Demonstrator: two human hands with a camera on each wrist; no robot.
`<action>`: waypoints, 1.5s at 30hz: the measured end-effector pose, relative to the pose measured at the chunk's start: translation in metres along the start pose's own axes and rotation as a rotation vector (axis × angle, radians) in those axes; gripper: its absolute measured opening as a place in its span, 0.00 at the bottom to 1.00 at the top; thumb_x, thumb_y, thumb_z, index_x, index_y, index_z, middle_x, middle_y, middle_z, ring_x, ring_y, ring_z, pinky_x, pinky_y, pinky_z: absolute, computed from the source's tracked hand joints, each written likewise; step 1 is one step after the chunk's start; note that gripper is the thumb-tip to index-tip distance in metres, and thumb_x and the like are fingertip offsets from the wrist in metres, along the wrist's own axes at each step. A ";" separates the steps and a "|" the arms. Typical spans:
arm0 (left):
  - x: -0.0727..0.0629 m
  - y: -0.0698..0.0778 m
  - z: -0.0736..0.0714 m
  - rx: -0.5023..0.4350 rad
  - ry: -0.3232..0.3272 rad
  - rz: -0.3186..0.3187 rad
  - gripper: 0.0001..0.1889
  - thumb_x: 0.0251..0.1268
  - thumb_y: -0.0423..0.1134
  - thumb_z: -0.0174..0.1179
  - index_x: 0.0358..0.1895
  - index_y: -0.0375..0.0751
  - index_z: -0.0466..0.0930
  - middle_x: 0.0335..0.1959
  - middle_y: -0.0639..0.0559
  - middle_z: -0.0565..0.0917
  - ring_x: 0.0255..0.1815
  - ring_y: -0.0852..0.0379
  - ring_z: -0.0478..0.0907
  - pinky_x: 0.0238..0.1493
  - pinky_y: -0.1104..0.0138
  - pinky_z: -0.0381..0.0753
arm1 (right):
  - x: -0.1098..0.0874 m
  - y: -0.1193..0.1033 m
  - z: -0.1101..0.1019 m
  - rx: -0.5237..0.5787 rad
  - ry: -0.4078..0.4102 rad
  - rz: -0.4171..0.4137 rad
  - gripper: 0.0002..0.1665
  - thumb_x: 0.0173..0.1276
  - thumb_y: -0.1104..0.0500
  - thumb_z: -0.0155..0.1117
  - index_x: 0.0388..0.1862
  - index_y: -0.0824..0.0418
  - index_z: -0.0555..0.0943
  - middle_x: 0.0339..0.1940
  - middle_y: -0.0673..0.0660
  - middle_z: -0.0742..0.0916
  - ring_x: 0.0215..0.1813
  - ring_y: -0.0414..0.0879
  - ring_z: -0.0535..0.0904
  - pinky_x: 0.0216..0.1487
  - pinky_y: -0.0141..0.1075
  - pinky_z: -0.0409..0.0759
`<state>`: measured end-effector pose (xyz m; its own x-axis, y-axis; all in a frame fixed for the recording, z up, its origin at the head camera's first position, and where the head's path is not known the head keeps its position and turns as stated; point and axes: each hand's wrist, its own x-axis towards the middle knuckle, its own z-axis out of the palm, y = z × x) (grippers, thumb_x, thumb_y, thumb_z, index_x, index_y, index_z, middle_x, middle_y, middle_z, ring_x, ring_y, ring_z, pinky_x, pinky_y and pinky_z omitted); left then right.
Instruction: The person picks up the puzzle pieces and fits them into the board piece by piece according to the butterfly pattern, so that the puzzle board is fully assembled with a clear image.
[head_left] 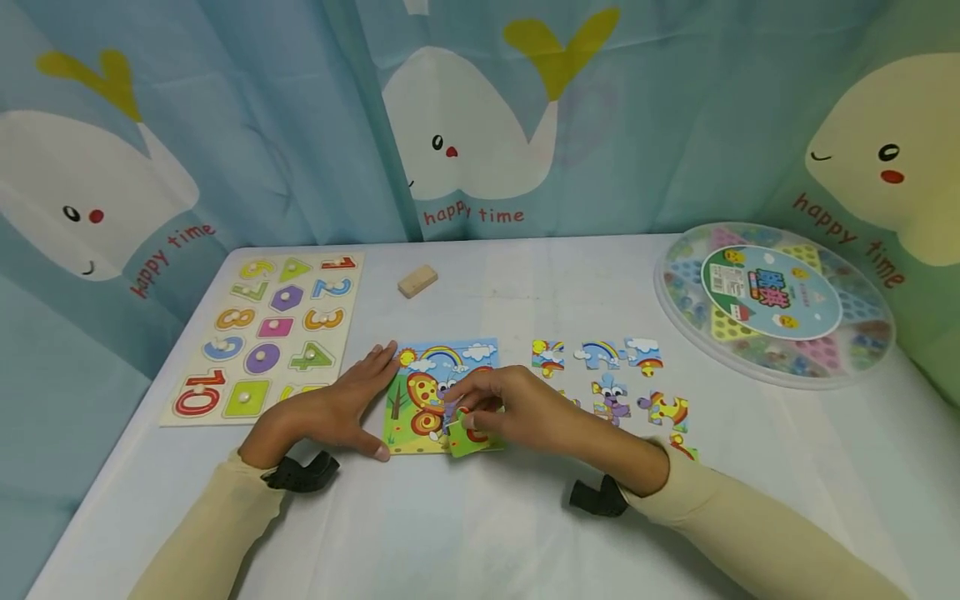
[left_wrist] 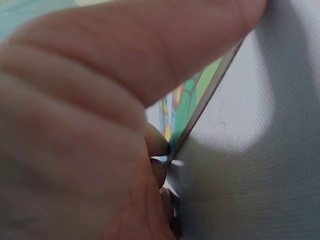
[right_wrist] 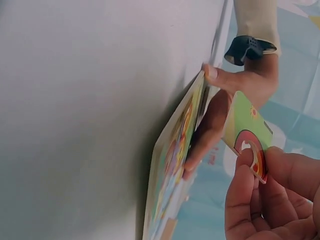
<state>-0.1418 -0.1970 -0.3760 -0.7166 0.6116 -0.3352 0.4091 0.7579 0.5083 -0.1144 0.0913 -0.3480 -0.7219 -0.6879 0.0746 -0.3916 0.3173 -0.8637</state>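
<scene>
My right hand (head_left: 525,408) pinches a green jigsaw puzzle piece (head_left: 465,442) between thumb and fingers, over the lower part of the puzzle board (head_left: 403,421). In the right wrist view the piece (right_wrist: 246,122) shows a red curved shape on green, held tilted above the board. A butterfly, a rainbow and a sun are pictured on the board, partly hidden by the right hand. Along the board's left edge rests my left hand (head_left: 341,408), its thumb at the lower corner and fingers stretched toward the upper corner.
Several loose puzzle pieces (head_left: 600,354) lie in rows to the right, some behind the right forearm. A number-and-shape board (head_left: 262,342) lies at the left. Further back is a small wooden block (head_left: 417,281), and a round game box (head_left: 772,300) stands back right.
</scene>
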 end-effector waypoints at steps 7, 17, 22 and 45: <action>0.000 0.000 0.001 -0.010 0.000 0.000 0.66 0.42 0.58 0.76 0.78 0.38 0.39 0.79 0.46 0.32 0.78 0.46 0.27 0.73 0.46 0.40 | 0.013 0.001 0.010 0.031 -0.007 0.036 0.11 0.65 0.72 0.63 0.43 0.62 0.85 0.34 0.46 0.87 0.33 0.38 0.80 0.36 0.33 0.81; 0.000 -0.005 0.001 -0.021 0.002 0.022 0.67 0.43 0.60 0.75 0.78 0.37 0.37 0.79 0.45 0.31 0.77 0.46 0.25 0.73 0.45 0.38 | 0.040 0.003 0.015 0.021 0.004 0.082 0.10 0.66 0.71 0.63 0.44 0.66 0.85 0.38 0.51 0.87 0.35 0.38 0.81 0.38 0.30 0.81; 0.000 -0.005 0.001 -0.019 0.001 0.018 0.68 0.42 0.61 0.75 0.78 0.38 0.37 0.79 0.46 0.31 0.77 0.47 0.25 0.73 0.45 0.38 | 0.049 0.003 0.017 0.000 0.011 0.066 0.13 0.66 0.72 0.62 0.48 0.68 0.84 0.40 0.53 0.87 0.34 0.38 0.81 0.37 0.30 0.81; -0.002 -0.005 -0.002 -0.033 0.008 0.052 0.67 0.43 0.58 0.76 0.78 0.34 0.38 0.79 0.43 0.32 0.77 0.44 0.26 0.72 0.43 0.37 | 0.068 0.009 0.028 0.052 -0.073 0.163 0.06 0.66 0.68 0.65 0.41 0.66 0.85 0.28 0.50 0.86 0.29 0.43 0.82 0.31 0.30 0.80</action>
<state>-0.1434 -0.2021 -0.3764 -0.6994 0.6478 -0.3019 0.4267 0.7174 0.5507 -0.1513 0.0289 -0.3650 -0.7294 -0.6763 -0.1031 -0.2412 0.3952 -0.8864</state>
